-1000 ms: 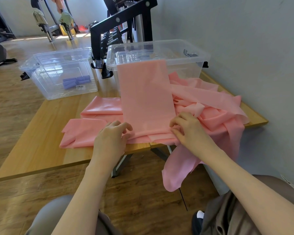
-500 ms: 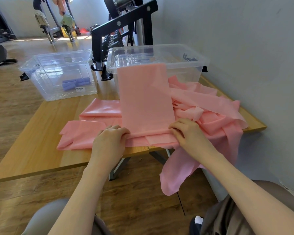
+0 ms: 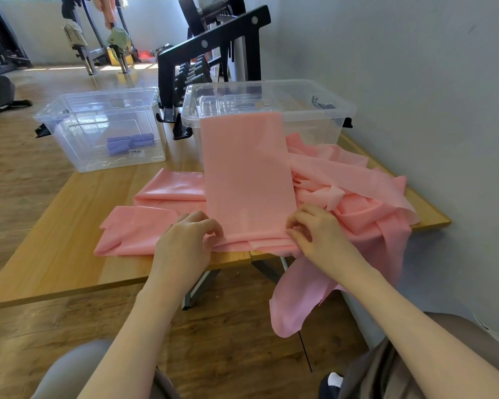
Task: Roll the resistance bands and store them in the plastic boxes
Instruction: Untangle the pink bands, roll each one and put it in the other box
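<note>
Both hands are working the near end of a flat pink resistance band, which is lying lengthwise on the wooden surface with its far end draped against the right-hand clear plastic box. The left hand is pinching the band's near left corner, fingers curled over the hem. The right hand is pinching the near right corner likewise, fingertips tucked at the edge. Beyond the right fingers, a loose heap of further pink bands is lying against the wall side, one tail hanging off the edge. Left of the left fingers, more folded pink bands are lying flat. The left-hand clear box is holding purple rolled bands.

Judgement: rolling is only starting; no coil is visible yet. The next move calls for turning the pinched hem over evenly at both corners and rolling it away toward the box, keeping the edges aligned.
</note>
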